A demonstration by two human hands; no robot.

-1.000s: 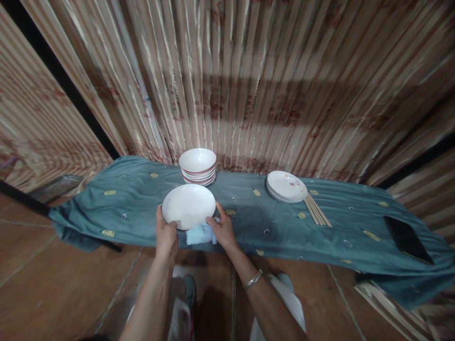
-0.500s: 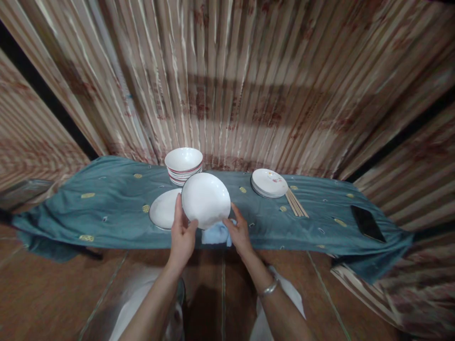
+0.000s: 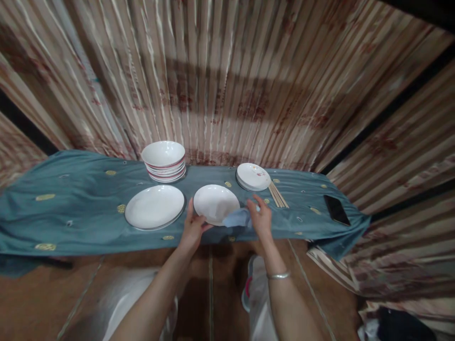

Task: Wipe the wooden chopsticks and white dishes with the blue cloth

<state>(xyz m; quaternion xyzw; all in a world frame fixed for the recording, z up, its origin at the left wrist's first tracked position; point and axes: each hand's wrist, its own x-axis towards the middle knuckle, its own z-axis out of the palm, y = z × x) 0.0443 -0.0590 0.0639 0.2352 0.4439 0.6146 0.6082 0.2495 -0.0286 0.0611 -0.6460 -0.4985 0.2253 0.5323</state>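
Observation:
A round white plate (image 3: 215, 203) is low over the cloth-covered table, with my left hand (image 3: 193, 229) gripping its left edge, thumb on the near rim. I cannot tell whether the plate touches the cloth. My right hand (image 3: 261, 218) is closed on a light blue cloth (image 3: 237, 218), which hangs over the plate's right near edge. To the left lies a larger oval white plate (image 3: 155, 206), seemingly on top of another. Behind it stands a stack of white bowls (image 3: 164, 161) with red bands.
A stack of small plates (image 3: 253, 176) with a flower print sits at the back right, several chopsticks (image 3: 278, 194) beside it. A black phone (image 3: 336, 210) lies near the right end of the teal tablecloth (image 3: 85, 213). A pleated curtain (image 3: 213, 85) hangs behind.
The round plate has been lowered and tilted flatter. My right hand has let go of its rim and moved right with the blue cloth. The camera view has shifted right.

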